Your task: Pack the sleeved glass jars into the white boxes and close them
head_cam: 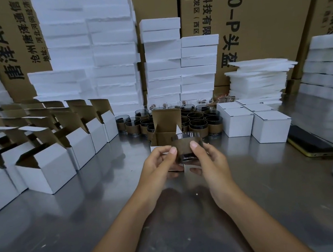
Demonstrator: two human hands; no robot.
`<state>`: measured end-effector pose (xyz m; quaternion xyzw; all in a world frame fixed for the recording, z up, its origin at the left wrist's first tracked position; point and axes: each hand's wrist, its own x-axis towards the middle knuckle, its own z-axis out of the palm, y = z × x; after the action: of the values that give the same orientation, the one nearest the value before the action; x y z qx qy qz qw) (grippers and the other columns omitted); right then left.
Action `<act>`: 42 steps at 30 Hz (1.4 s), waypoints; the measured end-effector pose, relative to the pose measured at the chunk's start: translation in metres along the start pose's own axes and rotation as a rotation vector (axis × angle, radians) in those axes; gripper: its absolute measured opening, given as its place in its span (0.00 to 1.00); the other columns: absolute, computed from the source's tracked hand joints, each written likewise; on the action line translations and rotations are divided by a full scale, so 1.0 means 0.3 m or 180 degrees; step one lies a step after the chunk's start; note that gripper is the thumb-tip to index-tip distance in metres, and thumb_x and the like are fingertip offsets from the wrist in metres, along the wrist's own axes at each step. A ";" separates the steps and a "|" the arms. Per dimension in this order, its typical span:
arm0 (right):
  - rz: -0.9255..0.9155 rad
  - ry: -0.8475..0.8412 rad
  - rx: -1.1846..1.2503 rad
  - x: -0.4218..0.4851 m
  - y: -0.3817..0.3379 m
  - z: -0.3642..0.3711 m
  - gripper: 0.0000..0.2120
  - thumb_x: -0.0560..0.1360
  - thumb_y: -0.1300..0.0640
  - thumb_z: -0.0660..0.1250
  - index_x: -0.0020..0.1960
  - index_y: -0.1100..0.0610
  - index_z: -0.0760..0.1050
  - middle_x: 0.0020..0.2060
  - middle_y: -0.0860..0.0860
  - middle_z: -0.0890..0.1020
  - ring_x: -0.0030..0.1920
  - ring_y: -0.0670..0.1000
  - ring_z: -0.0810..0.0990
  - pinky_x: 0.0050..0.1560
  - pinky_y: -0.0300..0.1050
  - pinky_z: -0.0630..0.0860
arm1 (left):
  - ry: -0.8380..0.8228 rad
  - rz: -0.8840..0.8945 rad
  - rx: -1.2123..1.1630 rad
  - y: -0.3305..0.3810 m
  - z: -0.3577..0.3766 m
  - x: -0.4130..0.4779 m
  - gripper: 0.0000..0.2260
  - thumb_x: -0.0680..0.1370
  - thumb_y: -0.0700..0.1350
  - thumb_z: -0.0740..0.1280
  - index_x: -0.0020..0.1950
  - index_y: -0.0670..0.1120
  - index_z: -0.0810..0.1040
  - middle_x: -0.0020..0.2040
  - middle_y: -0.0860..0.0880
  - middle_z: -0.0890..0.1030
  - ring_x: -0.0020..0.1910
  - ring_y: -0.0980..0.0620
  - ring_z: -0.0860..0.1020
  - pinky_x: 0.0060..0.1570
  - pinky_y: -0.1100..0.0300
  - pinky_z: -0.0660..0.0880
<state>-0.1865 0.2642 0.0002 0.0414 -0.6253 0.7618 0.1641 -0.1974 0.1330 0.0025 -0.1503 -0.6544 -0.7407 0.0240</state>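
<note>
both hands grip one sleeved jar (pixel 186 148) above the steel bench (pixel 88 216), left hand (pixel 157 165) at its 9 o'clock side, right hand (pixel 210 162) at 3 o'clock. just behind it, at 12 o'clock, stands an open white box (pixel 166 130). more sleeved jars (pixel 212 121) cluster beyond; closed boxes (pixel 268 125) sit toward 2 o'clock, open ones (pixel 47 169) toward 9 o'clock.

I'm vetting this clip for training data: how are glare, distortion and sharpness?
Head view: the steel table shows soft glare and reflections of the open boxes; wide-angle distortion tilts the cartons toward the edges; the sleeved jar, held by the left hand and right hand, looks slightly motion-soft.
</note>
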 end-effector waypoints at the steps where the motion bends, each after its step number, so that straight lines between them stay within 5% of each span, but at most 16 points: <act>1: 0.0041 -0.0010 0.0019 -0.001 -0.002 0.001 0.10 0.75 0.51 0.66 0.53 0.55 0.78 0.36 0.44 0.85 0.39 0.41 0.83 0.34 0.31 0.75 | 0.0003 -0.0002 0.0027 0.001 0.001 -0.001 0.19 0.70 0.55 0.65 0.54 0.45 0.76 0.43 0.48 0.82 0.40 0.52 0.82 0.44 0.58 0.78; 9: 0.0107 -0.0074 0.0027 -0.002 -0.003 0.002 0.10 0.76 0.49 0.64 0.53 0.52 0.77 0.38 0.44 0.84 0.39 0.40 0.82 0.34 0.32 0.74 | -0.0007 -0.0056 0.0107 0.005 0.006 -0.005 0.17 0.74 0.52 0.64 0.58 0.45 0.74 0.50 0.43 0.82 0.41 0.52 0.82 0.45 0.58 0.78; 16: 0.0390 -0.0145 0.0143 0.004 -0.004 0.005 0.14 0.79 0.47 0.58 0.61 0.48 0.74 0.53 0.51 0.82 0.54 0.50 0.81 0.45 0.40 0.73 | 0.0079 -0.0025 0.0188 0.001 0.005 -0.008 0.08 0.78 0.46 0.63 0.56 0.52 0.73 0.51 0.47 0.81 0.44 0.52 0.82 0.43 0.62 0.79; 25: -0.0174 0.0079 -0.0132 -0.013 0.001 0.005 0.15 0.71 0.53 0.72 0.55 0.49 0.74 0.47 0.44 0.82 0.43 0.36 0.80 0.40 0.29 0.73 | 0.0198 -0.0022 0.0250 0.004 0.000 0.003 0.12 0.80 0.44 0.60 0.62 0.44 0.74 0.53 0.40 0.81 0.50 0.44 0.81 0.46 0.58 0.78; 32: -0.0667 0.0251 -0.0670 -0.016 0.015 0.009 0.25 0.62 0.54 0.79 0.52 0.44 0.70 0.51 0.47 0.78 0.49 0.42 0.79 0.42 0.30 0.74 | 0.0008 -0.0244 0.0300 -0.004 -0.002 0.008 0.13 0.83 0.40 0.54 0.60 0.46 0.76 0.54 0.45 0.82 0.52 0.50 0.81 0.56 0.53 0.77; 36: -0.0760 0.0214 -0.0604 -0.015 0.015 0.007 0.27 0.60 0.56 0.80 0.53 0.46 0.70 0.51 0.49 0.78 0.46 0.36 0.78 0.39 0.28 0.73 | -0.0016 -0.0280 0.0353 -0.011 -0.005 0.012 0.14 0.83 0.41 0.54 0.62 0.46 0.76 0.55 0.45 0.82 0.54 0.49 0.81 0.58 0.51 0.76; 42: -0.0892 0.0132 -0.0720 -0.016 0.022 0.006 0.30 0.57 0.50 0.80 0.53 0.44 0.69 0.51 0.45 0.77 0.50 0.37 0.78 0.44 0.31 0.75 | -0.0043 -0.0284 0.0078 -0.005 0.001 0.007 0.15 0.82 0.53 0.52 0.58 0.52 0.77 0.50 0.49 0.84 0.48 0.54 0.82 0.44 0.62 0.79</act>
<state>-0.1843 0.2605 -0.0070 0.0937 -0.6916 0.6570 0.2850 -0.1998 0.1337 0.0016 -0.1256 -0.6696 -0.7319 -0.0115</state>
